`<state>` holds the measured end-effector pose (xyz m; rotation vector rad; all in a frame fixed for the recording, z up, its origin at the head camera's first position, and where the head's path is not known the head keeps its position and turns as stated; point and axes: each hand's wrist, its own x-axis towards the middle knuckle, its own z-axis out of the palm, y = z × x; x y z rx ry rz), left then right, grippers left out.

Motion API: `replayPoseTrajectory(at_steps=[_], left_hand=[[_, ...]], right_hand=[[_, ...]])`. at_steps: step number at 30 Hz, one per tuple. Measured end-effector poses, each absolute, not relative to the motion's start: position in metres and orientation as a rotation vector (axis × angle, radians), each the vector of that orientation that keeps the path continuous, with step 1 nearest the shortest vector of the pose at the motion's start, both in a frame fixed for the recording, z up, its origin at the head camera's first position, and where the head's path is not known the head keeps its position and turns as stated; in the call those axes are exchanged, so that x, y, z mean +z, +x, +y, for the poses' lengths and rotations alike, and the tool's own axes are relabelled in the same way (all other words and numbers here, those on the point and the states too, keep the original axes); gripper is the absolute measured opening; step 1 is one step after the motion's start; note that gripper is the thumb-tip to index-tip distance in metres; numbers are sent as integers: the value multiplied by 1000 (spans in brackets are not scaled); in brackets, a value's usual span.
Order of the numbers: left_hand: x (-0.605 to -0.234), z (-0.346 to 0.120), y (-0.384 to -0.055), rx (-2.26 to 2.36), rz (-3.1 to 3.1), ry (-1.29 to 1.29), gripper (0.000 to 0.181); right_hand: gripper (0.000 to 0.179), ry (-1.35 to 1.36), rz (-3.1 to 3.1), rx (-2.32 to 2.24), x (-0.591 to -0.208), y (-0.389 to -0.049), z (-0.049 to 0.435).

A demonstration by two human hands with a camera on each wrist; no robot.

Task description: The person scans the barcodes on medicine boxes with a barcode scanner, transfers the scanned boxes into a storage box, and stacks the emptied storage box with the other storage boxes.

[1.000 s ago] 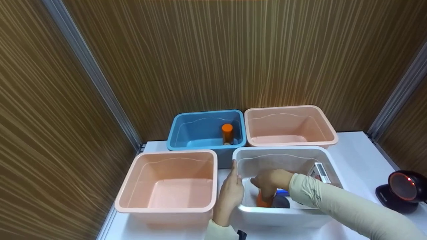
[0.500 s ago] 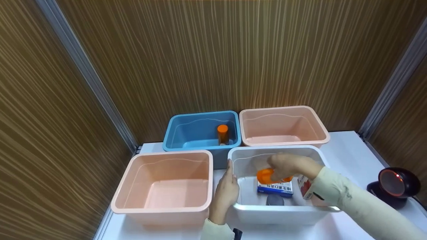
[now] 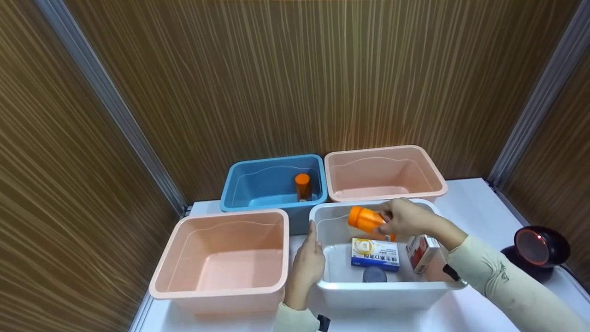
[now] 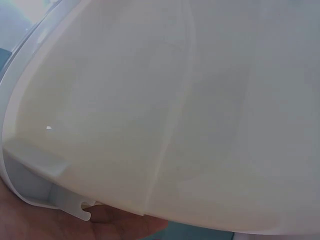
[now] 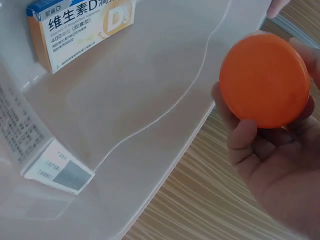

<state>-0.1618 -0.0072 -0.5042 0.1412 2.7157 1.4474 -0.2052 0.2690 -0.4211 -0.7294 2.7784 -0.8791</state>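
Note:
Above the back of the white bin [image 3: 378, 286], my right hand [image 3: 405, 219] grips an orange bottle [image 3: 367, 220], tilted with one end toward the left. Its round orange end [image 5: 265, 80] faces the camera in the right wrist view, fingers curled round the sides. My left hand [image 3: 308, 260] lies along the white bin's left side, its fingers pointing straight up at the rim; in the left wrist view part of it shows below the rim. Inside the white bin are a blue-and-white vitamin D box [image 3: 375, 252], a red-and-white box [image 3: 422, 252] standing at the right and a dark round lid [image 3: 374, 275].
Left of the white bin stands a pink bin [image 3: 219, 291]. Behind are a blue bin [image 3: 272, 161], with an orange-capped bottle [image 3: 303, 186] in it, and another pink bin [image 3: 382, 151]. A black round device [image 3: 537, 249] with a red light sits at the right.
My right hand has lifted the orange bottle from the white bin's floor, up and toward the back, uncovering the vitamin D box. My left hand stays at the bin's side.

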Motion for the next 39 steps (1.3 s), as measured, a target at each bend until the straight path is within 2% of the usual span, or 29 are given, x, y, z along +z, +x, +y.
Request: replayPoseTrajectory(at_steps=[8,15,19,26,32,39], left_hand=[[-505,-6,-162,1461,2710,115,61],[-505,-5,-161,1471,2705,124,61],[-504,-5,-162,1464,2703,126,61],[-506,-4,-162,1462,2710,138,61],[-507,-6,-163,1464,2725,168,61],[-505,-9,-163,1452,2735,177,60]], right_hand=[[36,-770,2795,-1128,-416,-207,268],[93,-721,2766,-1255,-409,-207,270],[104,-741,2767,-1286,-409,-206,271],[83,-732,2838,-1394,-402,-204,273],[72,-661,2795,-1594,-386,-200,276],[54,-698,2869,-1682,-372,-195,282]])
